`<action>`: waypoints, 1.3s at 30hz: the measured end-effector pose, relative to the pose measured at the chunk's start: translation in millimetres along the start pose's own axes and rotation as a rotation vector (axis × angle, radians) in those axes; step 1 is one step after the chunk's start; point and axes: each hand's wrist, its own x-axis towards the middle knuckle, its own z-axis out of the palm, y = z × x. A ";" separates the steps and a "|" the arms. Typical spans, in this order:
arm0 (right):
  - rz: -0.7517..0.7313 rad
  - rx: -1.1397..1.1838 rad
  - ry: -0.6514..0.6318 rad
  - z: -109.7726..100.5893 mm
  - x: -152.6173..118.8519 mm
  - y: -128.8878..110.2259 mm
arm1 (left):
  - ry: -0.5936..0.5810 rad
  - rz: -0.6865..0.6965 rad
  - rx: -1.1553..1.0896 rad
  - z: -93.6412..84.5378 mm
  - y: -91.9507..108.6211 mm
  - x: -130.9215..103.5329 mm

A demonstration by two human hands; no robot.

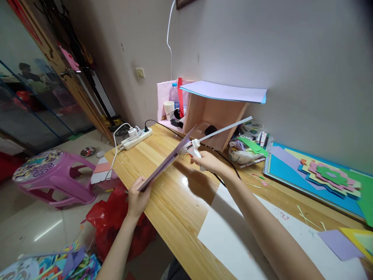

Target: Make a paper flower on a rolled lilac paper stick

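Note:
A purple sheet (167, 161), tilted and seen nearly edge-on, is held up over the wooden table (175, 206). My left hand (140, 197) grips its lower left end between thumb and fingers. My right hand (206, 161) is wrapped round the handle of a white glue gun (194, 149). A long pale glue stick (225, 128) sticks out of the gun's back toward the upper right. The gun's nozzle end is at the sheet's upper part; whether it touches the sheet cannot be made out.
A white power strip (136, 139) lies at the table's left corner. Behind stands an open pink box (204, 111) topped by a lilac sheet. White paper (221, 225) lies at front right; layered coloured paper (332, 175) is beyond. A pink stool (70, 177) stands at left.

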 end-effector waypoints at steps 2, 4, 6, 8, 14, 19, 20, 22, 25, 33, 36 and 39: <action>0.024 0.001 0.007 1.5 0.8 0.3 | -0.010 0.006 0.007 -0.1 0.2 0.1; 0.021 0.018 0.028 1.1 2.0 2.7 | -0.016 0.015 0.015 -0.4 0.8 0.5; 0.013 0.020 0.052 -1.0 3.4 6.4 | -0.027 0.028 0.020 -1.0 1.6 1.0; 0.010 -0.023 0.080 -4.0 4.6 10.2 | -0.044 0.039 0.024 -1.8 2.8 1.6; 0.008 -0.146 0.154 -13.1 8.1 16.7 | -0.064 0.046 0.031 -3.1 6.7 2.3; 0.022 -0.187 0.192 -17.6 10.8 19.1 | -0.051 0.041 0.035 -2.7 7.5 2.2; 0.029 -0.189 0.198 -18.4 11.2 19.8 | -0.051 0.041 0.036 -2.7 7.3 2.4; 0.041 -0.189 0.210 -19.9 12.1 21.3 | -0.054 0.039 0.039 -2.9 7.0 2.8; 0.044 -0.190 0.230 -22.2 14.0 23.9 | -0.062 0.038 0.043 -3.2 6.4 3.3; 0.080 -0.192 0.280 -28.0 17.2 29.4 | -0.061 0.033 0.039 -2.4 6.2 3.2; 0.082 -0.192 0.290 -29.9 17.5 31.2 | -0.056 0.033 0.029 -2.3 7.6 3.7; 0.089 -0.198 0.294 -31.2 18.5 33.0 | -0.057 0.034 0.023 -2.4 9.2 4.0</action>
